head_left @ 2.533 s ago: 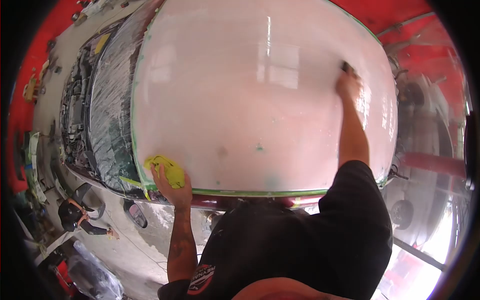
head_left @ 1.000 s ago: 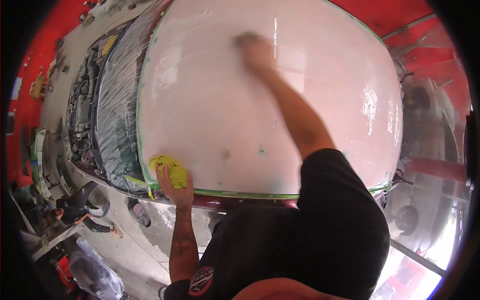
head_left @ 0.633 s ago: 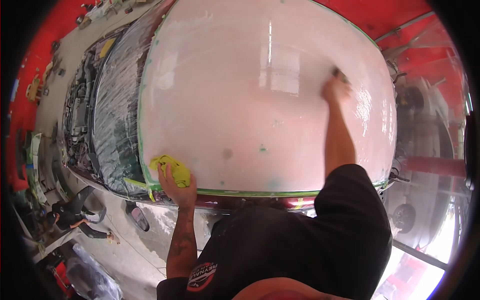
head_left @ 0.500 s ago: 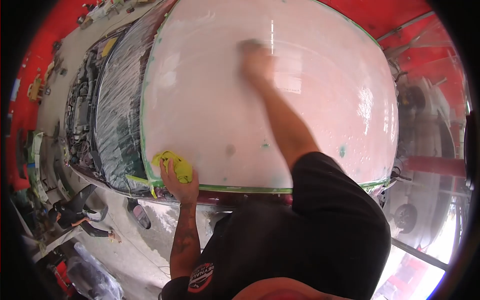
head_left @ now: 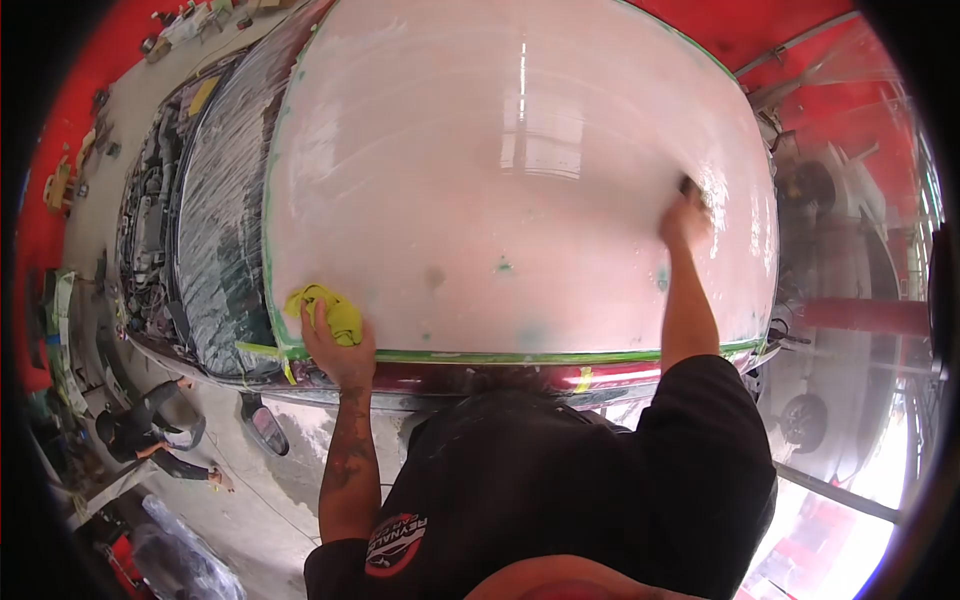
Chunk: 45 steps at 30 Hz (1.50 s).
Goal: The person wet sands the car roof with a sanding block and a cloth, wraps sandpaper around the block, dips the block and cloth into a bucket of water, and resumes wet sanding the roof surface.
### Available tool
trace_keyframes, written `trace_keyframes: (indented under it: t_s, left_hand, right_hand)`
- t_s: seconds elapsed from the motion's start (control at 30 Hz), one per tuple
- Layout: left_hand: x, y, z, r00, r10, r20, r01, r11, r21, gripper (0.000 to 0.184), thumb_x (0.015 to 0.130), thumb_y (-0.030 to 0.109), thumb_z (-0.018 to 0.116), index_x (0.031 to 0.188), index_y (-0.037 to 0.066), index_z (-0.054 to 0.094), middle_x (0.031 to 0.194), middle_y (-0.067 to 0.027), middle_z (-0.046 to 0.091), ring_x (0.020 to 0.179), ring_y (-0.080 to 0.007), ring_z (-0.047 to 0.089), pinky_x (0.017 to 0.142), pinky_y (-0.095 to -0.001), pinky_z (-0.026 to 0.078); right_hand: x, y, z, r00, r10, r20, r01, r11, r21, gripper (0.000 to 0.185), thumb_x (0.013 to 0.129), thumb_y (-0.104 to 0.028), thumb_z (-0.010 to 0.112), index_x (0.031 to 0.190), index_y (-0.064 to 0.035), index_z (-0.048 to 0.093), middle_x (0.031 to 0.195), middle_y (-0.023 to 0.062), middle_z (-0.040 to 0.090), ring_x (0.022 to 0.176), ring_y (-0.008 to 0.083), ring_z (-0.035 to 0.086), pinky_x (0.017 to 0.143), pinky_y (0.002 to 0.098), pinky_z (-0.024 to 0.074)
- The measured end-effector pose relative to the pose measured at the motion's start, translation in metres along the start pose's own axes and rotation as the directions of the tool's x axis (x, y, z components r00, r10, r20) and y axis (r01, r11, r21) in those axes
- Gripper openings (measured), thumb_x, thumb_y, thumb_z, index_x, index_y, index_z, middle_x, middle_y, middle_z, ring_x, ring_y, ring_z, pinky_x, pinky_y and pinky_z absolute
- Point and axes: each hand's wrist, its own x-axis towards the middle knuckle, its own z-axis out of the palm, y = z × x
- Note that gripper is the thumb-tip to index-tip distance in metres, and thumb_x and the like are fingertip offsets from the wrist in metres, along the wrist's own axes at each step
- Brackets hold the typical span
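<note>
A wet, pinkish-white car roof (head_left: 430,190) fills the middle of the view, edged with green tape (head_left: 500,356). My left hand (head_left: 338,350) rests at the roof's near left corner, its fingers over a crumpled yellow-green cloth (head_left: 335,312). Farther right, my right hand (head_left: 686,222) is on the roof, closed round a small dark block (head_left: 688,186) whose shape is partly blurred. Bluish-green spots show through the surface between my hands and beside my right wrist.
Plastic film covers the windshield (head_left: 225,190) on the left, beside the exposed engine bay (head_left: 148,220). A side mirror (head_left: 265,425) sticks out below. At the lower left, another person (head_left: 140,425) is near plastic-wrapped items (head_left: 185,555). A wheel (head_left: 803,422) shows at the right.
My right hand has swept from the roof's upper middle to the right and nearer with the dark block. My left hand stays on the cloth. The whole view has shifted slightly.
</note>
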Motion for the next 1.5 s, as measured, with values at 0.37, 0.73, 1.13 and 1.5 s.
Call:
trace_keyframes:
  t_s: [0.37, 0.73, 1.13, 1.5]
  left_hand:
    - [0.002, 0.007, 0.000, 1.000, 0.003, -0.019, -0.002, 1.000, 0.021, 0.073, 0.071, 0.018, 0.079, 0.139, 0.007, 0.053, 0.149, -0.0227, 0.043, 0.128, -0.0454, 0.048, 0.107, -0.0545, 0.040]
    - [0.001, 0.003, 0.002, 0.997, 0.044, -0.057, -0.042, 0.998, 0.040, 0.073, 0.072, 0.021, 0.079, 0.139, 0.008, 0.053, 0.147, -0.0226, 0.046, 0.126, -0.0463, 0.049, 0.105, -0.0552, 0.040]
    - [0.003, 0.003, 0.002, 0.997, 0.036, -0.066, -0.030, 0.996, 0.087, 0.073, 0.072, 0.022, 0.080, 0.139, 0.013, 0.053, 0.144, -0.0180, 0.048, 0.124, -0.0428, 0.051, 0.105, -0.0530, 0.040]
    - [0.000, 0.000, 0.003, 0.998, 0.038, -0.053, -0.033, 0.995, 0.094, 0.072, 0.074, 0.023, 0.080, 0.139, 0.014, 0.053, 0.143, -0.0174, 0.048, 0.124, -0.0417, 0.051, 0.106, -0.0517, 0.040]
  right_hand:
    - [-0.248, -0.289, 0.004, 0.644, -0.764, -0.034, 0.755, 0.629, 0.184, 0.037, 0.096, -0.019, 0.048, 0.131, -0.0122, 0.055, 0.127, 0.0253, 0.056, 0.122, 0.0448, 0.050, 0.100, 0.0631, 0.0379]
    - [-0.149, -0.059, -0.044, 0.868, -0.492, 0.061, 0.493, 0.870, 0.009, 0.038, 0.099, -0.024, 0.048, 0.137, -0.0211, 0.054, 0.123, 0.0164, 0.061, 0.113, 0.0344, 0.057, 0.091, 0.0524, 0.0456]
    - [-0.334, -0.130, -0.049, 0.659, -0.737, 0.151, 0.678, 0.668, 0.306, 0.045, 0.096, -0.025, 0.052, 0.141, -0.0273, 0.049, 0.142, 0.0246, 0.045, 0.129, 0.0454, 0.044, 0.105, 0.0636, 0.0315]
    - [-0.270, 0.046, -0.059, 0.709, -0.698, 0.101, 0.689, 0.716, 0.114, 0.057, 0.090, -0.023, 0.065, 0.144, -0.0314, 0.050, 0.139, 0.0240, 0.043, 0.125, 0.0416, 0.045, 0.103, 0.0552, 0.0375]
